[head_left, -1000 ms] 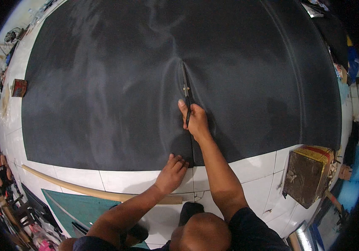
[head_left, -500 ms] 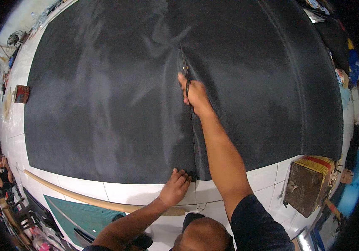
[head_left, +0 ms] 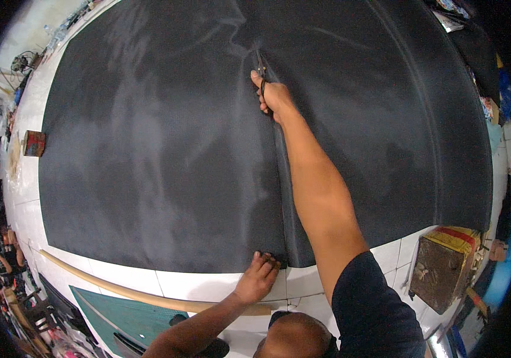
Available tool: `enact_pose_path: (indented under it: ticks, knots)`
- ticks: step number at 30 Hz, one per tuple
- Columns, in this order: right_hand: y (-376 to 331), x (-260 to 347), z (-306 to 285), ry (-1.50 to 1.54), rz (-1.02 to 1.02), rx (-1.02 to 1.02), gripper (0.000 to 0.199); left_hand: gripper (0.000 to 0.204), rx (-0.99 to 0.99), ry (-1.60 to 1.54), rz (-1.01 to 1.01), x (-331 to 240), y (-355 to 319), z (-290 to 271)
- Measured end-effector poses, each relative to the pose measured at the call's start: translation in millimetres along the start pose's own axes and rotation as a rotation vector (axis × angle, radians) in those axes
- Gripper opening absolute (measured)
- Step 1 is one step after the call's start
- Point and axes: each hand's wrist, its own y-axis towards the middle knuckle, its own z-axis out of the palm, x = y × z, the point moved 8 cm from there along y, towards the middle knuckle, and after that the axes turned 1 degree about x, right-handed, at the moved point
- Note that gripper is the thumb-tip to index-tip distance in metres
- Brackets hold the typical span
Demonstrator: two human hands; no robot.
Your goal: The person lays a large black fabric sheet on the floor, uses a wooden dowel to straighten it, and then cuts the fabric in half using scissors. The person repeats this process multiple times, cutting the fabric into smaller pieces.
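Note:
A large sheet of black fabric (head_left: 148,149) lies spread over a white tiled table (head_left: 148,281). My right hand (head_left: 273,96) is stretched far out over the sheet, shut on a pair of scissors (head_left: 261,68) whose blades point away from me. A straight cut (head_left: 280,197) runs from the sheet's near edge up to the scissors. My left hand (head_left: 256,277) presses its fingertips on the near edge of the fabric, just left of where the cut starts.
A long pale wooden stick (head_left: 148,293) lies along the table's near side, with a teal sheet (head_left: 124,322) below it. A worn brown and yellow block (head_left: 446,265) sits at the right. A small rusty tin (head_left: 33,143) stands at the left. Clutter rings the table.
My right hand has driven the scissors farther away along the fabric, lengthening the cut. My left hand has stayed at the near edge of the sheet.

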Motion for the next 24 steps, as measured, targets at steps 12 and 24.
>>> enact_pose_path:
  ticks: [12,24]
  knots:
    - [8,1,11,-0.024,0.021,0.019,0.048,0.052,-0.644,0.346,-0.359,152,220,-189]
    - [6,-12,0,0.020,0.110,-0.090,0.050,0.057,-0.446,0.308,-0.497,188,244,-165]
